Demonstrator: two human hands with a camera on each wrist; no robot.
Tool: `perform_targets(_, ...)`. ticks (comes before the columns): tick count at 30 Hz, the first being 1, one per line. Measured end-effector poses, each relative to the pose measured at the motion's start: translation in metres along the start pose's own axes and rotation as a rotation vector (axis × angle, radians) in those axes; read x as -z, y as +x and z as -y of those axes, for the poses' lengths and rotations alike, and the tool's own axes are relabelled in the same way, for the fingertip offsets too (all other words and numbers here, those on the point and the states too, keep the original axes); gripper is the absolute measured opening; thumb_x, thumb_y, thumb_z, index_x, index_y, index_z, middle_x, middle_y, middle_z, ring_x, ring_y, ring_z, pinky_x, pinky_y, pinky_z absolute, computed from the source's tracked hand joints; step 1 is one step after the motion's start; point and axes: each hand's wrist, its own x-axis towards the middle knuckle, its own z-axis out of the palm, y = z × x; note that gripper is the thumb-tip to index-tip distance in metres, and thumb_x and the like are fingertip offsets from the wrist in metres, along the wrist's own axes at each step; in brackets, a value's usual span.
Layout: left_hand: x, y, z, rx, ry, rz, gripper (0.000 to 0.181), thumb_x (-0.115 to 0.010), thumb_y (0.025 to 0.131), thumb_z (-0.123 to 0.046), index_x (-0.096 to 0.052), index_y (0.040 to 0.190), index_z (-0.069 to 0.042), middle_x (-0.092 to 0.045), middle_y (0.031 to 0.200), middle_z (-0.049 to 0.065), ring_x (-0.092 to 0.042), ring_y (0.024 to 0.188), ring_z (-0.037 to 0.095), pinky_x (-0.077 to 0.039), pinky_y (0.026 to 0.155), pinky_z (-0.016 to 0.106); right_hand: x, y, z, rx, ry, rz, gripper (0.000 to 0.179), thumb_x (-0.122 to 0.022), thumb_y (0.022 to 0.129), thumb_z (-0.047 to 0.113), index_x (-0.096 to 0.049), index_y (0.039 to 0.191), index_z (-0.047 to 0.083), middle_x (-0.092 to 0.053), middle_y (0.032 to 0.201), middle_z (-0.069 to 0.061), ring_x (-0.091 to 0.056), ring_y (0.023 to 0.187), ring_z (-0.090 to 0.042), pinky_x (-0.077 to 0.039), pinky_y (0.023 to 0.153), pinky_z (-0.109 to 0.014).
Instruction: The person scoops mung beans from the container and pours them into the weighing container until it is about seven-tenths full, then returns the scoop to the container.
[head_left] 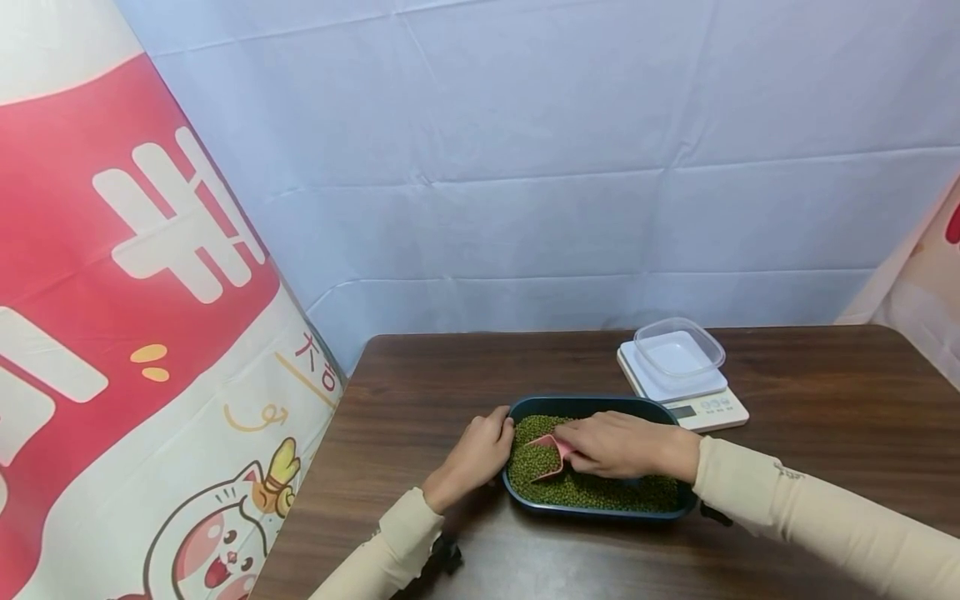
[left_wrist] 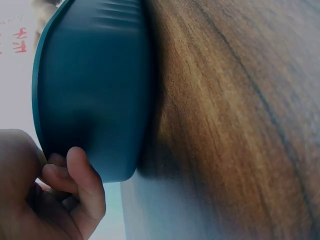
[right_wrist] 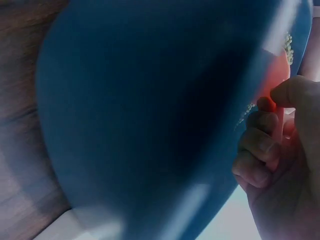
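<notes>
A dark blue-green tub [head_left: 600, 512] on the table holds many small green beans [head_left: 630, 497], which look like mung beans. My left hand [head_left: 477, 450] grips the rim at its left end; in the left wrist view its fingers [left_wrist: 86, 180] curl by the tub's edge. Inside the tub, my right hand [head_left: 618, 444] holds a pink scoop [head_left: 562, 447] by the handle, with beans lying in its bowl. The right wrist view shows fingers wrapped round that handle, next to the tub's wall [right_wrist: 125, 110]. Part of the beans is hidden beneath the right hand.
Behind the tub, to the right, a white kitchen scale [head_left: 720, 414] carries a clear plastic container [head_left: 718, 352]. The brown wooden table [head_left: 435, 367] ends at a pale cloth backdrop [head_left: 480, 225]. A printed red and white cloth [head_left: 90, 275] hangs at the left.
</notes>
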Motion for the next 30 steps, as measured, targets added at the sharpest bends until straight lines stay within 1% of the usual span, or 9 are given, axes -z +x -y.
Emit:
perform_targets(3, 0.001, 0.000, 0.000, 0.003, 0.001, 0.002, 0.035, -0.036, 0.117, -0.023, -0.060, 0.135, -0.005, -0.056, 0.054, 0.002, -0.054, 0.031, 0.018, -0.053, 0.039, 0.031, -0.001, -0.002, -0.002, 0.005, 0.007, -0.010, 0.014, -0.057, 0.106, 0.015, -0.055, 0.095, 0.023, -0.045, 0.077, 0.015, -0.037, 0.061, 0.001, -0.034, 0.057, -0.019)
perform_targets(8, 0.001, 0.000, -0.001, 0.004, 0.004, 0.007, 0.034, -0.035, 0.117, -0.023, -0.060, 0.133, -0.005, -0.056, 0.053, 0.002, -0.053, 0.030, 0.017, -0.054, 0.039, 0.032, -0.002, -0.004, -0.005, 0.011, 0.022, -0.035, 0.014, -0.058, 0.106, 0.016, -0.054, 0.095, 0.024, -0.043, 0.077, 0.016, -0.035, 0.060, 0.001, -0.032, 0.055, -0.019)
perform_targets(12, 0.001, 0.000, 0.000, 0.008, 0.001, 0.012, 0.036, -0.035, 0.118, -0.024, -0.059, 0.136, -0.006, -0.056, 0.053, 0.002, -0.054, 0.031, 0.018, -0.054, 0.041, 0.032, -0.003, -0.006, -0.007, 0.020, 0.037, -0.060, 0.015, -0.058, 0.106, 0.016, -0.053, 0.095, 0.025, -0.042, 0.076, 0.017, -0.035, 0.060, 0.002, -0.031, 0.055, -0.018)
perform_targets(16, 0.002, 0.000, 0.000, 0.004, -0.005, 0.014, 0.036, -0.035, 0.118, -0.023, -0.059, 0.137, -0.005, -0.056, 0.053, 0.002, -0.054, 0.031, 0.019, -0.055, 0.042, 0.031, -0.004, -0.009, -0.011, 0.024, 0.026, -0.087, 0.016, -0.059, 0.106, 0.016, -0.053, 0.095, 0.026, -0.041, 0.077, 0.017, -0.035, 0.061, 0.003, -0.031, 0.057, -0.017)
perform_targets(23, 0.002, -0.001, -0.001, 0.004, 0.001, 0.023, 0.037, -0.035, 0.118, -0.024, -0.058, 0.138, -0.004, -0.055, 0.053, 0.003, -0.054, 0.032, 0.020, -0.055, 0.045, 0.030, -0.003, -0.016, -0.014, 0.004, 0.019, -0.113, 0.017, -0.059, 0.106, 0.016, -0.052, 0.094, 0.027, -0.039, 0.077, 0.018, -0.033, 0.062, 0.003, -0.028, 0.057, -0.016)
perform_targets(30, 0.001, 0.000, -0.002, 0.025, 0.009, 0.028, 0.045, -0.035, 0.118, -0.024, -0.049, 0.154, -0.002, -0.056, 0.054, 0.002, -0.052, 0.031, 0.015, -0.055, 0.043, 0.031, -0.001, -0.022, -0.017, -0.005, -0.001, -0.148, 0.019, -0.060, 0.106, 0.018, -0.051, 0.093, 0.028, -0.040, 0.078, 0.018, -0.035, 0.063, 0.005, -0.030, 0.057, -0.016)
